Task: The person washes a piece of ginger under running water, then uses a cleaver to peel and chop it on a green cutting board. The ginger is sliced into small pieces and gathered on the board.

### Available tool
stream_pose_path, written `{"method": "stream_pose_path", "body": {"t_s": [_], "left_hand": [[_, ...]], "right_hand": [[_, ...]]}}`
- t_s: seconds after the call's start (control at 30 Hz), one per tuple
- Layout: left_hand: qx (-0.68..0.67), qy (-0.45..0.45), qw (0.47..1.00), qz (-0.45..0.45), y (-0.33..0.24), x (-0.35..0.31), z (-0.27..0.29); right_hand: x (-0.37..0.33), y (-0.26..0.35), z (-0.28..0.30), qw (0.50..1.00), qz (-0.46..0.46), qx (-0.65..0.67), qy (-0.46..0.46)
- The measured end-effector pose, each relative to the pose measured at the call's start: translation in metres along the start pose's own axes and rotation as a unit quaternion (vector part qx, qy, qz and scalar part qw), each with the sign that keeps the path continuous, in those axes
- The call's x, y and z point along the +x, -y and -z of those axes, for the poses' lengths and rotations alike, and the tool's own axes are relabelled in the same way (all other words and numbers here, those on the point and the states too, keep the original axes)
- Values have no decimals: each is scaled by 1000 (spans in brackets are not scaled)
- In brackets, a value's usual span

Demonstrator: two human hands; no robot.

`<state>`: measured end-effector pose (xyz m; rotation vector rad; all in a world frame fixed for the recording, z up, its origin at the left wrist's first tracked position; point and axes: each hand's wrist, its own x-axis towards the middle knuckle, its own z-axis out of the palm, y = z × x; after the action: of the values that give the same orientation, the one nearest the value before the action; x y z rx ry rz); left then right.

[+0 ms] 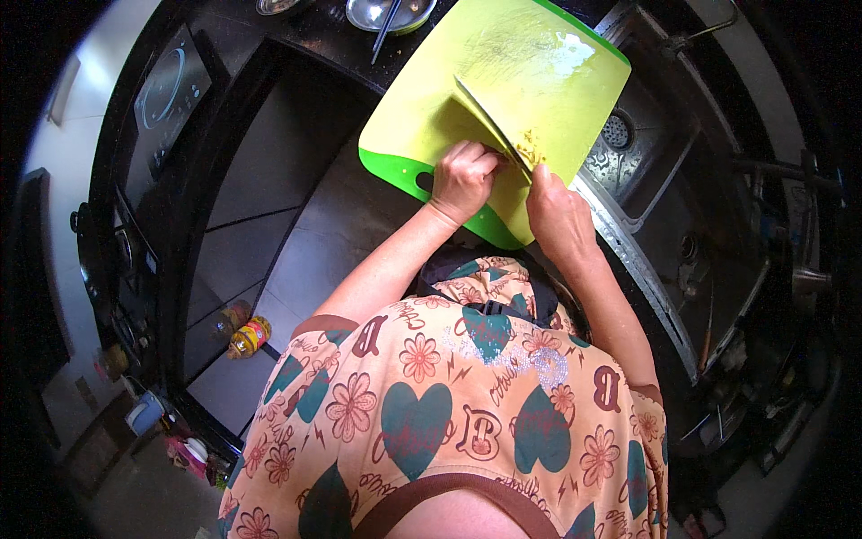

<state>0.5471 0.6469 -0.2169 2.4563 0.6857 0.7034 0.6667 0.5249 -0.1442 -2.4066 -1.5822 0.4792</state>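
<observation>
A yellow cutting board with a green edge and a handle slot lies in front of me. My right hand is closed round the handle of a kitchen knife, whose blade slants across the board to the upper left. Small chopped yellow pieces lie just right of the blade. My left hand rests on the board to the left of the knife, its fingers curled in and pressed together close to the blade. Whatever those fingers hold is hidden by the hand and the knife.
A metal bowl with chopsticks across it stands beyond the board. On the right is a steel sink with a drain. A dark cooktop is at the left. A bottle with a yellow-red label stands low at the left.
</observation>
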Motion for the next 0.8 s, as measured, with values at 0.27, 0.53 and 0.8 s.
{"method": "stream_pose_path", "body": {"t_s": [0.27, 0.53, 0.8], "left_hand": [[-16, -77, 996, -51, 3, 0, -5], [-49, -36, 998, -23, -2, 1, -1], [-10, -60, 997, -50, 1, 0, -4]], "right_hand": [[-16, 9, 13, 998, 23, -21, 47], [6, -7, 0, 999, 6, 25, -21], [-12, 8, 10, 999, 14, 1, 30]]}}
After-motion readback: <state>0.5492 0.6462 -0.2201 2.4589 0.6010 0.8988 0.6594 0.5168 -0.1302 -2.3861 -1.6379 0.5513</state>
